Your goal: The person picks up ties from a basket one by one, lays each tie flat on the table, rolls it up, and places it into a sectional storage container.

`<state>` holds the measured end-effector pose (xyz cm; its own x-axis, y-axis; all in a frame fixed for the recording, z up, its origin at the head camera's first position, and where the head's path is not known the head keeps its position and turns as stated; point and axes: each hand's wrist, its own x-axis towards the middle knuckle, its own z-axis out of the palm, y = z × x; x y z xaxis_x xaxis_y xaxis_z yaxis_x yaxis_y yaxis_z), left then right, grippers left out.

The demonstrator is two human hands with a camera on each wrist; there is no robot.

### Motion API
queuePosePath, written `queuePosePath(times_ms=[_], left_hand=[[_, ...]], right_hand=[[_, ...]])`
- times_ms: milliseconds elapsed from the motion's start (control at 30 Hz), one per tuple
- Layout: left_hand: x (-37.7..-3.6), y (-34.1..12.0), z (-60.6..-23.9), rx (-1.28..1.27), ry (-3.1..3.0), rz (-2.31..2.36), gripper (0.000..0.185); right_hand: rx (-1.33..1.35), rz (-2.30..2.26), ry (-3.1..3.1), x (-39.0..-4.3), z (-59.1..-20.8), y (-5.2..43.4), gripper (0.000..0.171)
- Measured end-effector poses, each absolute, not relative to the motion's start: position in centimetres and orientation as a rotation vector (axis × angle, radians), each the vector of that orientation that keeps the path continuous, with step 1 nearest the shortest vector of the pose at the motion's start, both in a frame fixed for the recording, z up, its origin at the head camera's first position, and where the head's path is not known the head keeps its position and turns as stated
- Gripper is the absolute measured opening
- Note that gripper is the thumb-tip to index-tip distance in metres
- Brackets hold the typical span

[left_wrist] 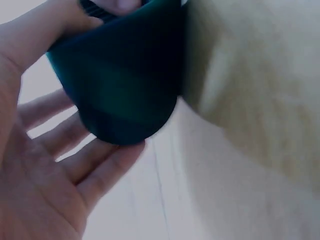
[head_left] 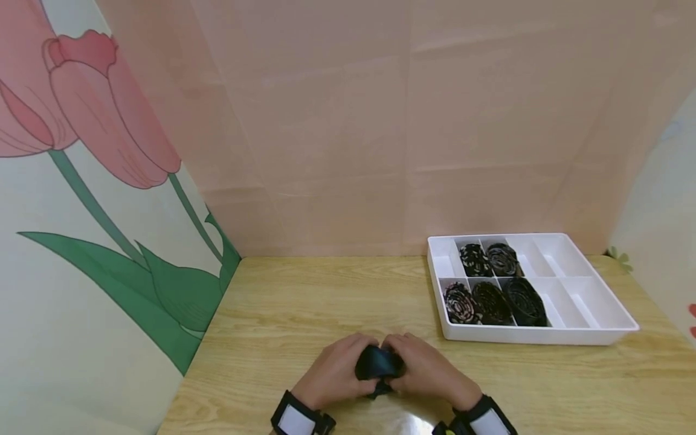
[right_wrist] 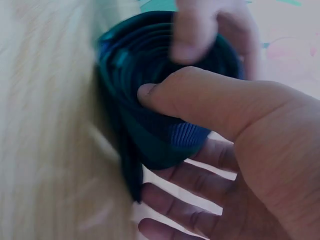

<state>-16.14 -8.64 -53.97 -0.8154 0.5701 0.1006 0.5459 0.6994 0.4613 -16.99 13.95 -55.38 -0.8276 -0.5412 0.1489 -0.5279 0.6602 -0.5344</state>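
The left hand (head_left: pixel 333 373) and right hand (head_left: pixel 429 371) meet low at the near edge of the table (head_left: pixel 304 302), fingers curled round a rolled dark tie (head_left: pixel 379 364) held between them just above the wood. It looks light, soft and springy, likely to unwind; best pinched across the coil, thumb on the spiral face. A white tray (head_left: pixel 598 332) of rolled ties (head_left: pixel 492 302) sits well apart, far right.

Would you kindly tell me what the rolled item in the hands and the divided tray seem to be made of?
Roll: woven fabric, dark teal, faint sheen; fine ribbing and layered coils show, likely a necktie. Tray: probably moulded plastic, smooth glossy white, thin walls.
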Motion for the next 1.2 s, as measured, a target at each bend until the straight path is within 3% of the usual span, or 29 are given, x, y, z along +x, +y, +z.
queuePosePath(times_ms=[433,667,800,933,1100,1200], left_hand=[[-16.4,-8.4,-54.4,0.972,2.896,0.749,0.071],[-16.3,-8.4,-54.3,0.997,2.922,0.589,0.06],[-16.2,-8.7,-54.1,0.983,2.929,0.591,0.059],[-16.4,-9.0,-54.1,0.881,2.872,0.701,0.066],[-16.4,-8.9,-54.3,0.552,2.794,0.813,0.087],[-16.3,-8.7,-54.5,0.436,2.702,0.905,0.082]], right_hand=[[-0.954,-0.837,2.929,-17.0,-55.8,14.3,0.058],[-1.06,-0.842,2.925,-17.0,-55.4,14.1,0.063],[-1.03,-0.837,2.947,-17.0,-55.4,13.9,0.058],[-0.91,-0.859,2.897,-17.2,-56.0,14.1,0.053],[-0.897,-0.934,2.826,-17.5,-56.4,14.4,0.051],[-0.914,-0.957,2.795,-17.6,-56.4,14.4,0.048]])
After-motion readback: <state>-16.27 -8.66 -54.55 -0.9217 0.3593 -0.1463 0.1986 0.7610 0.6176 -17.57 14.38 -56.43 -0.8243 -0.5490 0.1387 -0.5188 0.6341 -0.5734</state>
